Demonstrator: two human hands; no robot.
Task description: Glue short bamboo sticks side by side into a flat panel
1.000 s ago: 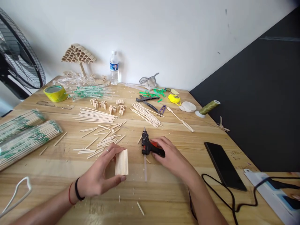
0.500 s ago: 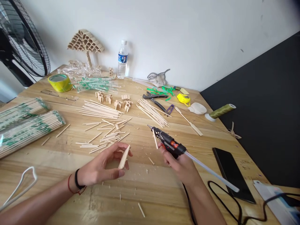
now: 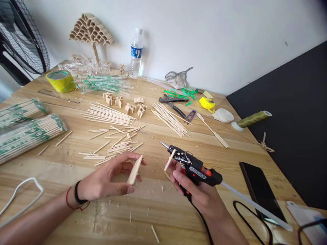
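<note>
Between the thumb and fingers of my left hand [image 3: 112,178] is a small flat panel of joined wooden sticks [image 3: 135,170], held tilted. My right hand [image 3: 195,190] is wrapped round a black glue gun [image 3: 195,166], its nozzle pointing up and left. A short stick [image 3: 170,160] is also held by the right hand, beside the front of the gun. A clear glue stick [image 3: 255,205] juts from the gun's back. Cut short sticks [image 3: 120,148] lie beyond my left hand, with longer sticks [image 3: 109,114] behind them.
Small stick pieces [image 3: 129,108], pliers [image 3: 176,103], a yellow tape measure [image 3: 206,104] and a bottle [image 3: 136,56] are farther back. A tree-like stick model [image 3: 91,32] stands at the back left. Bagged sticks [image 3: 33,137] lie left, a phone [image 3: 262,190] right. The gun's cable [image 3: 203,217] hangs below.
My right hand has turned the glue gun and moved slightly right and nearer. The short stick now leans the other way. My left hand still holds the panel. The camera view has shifted.
</note>
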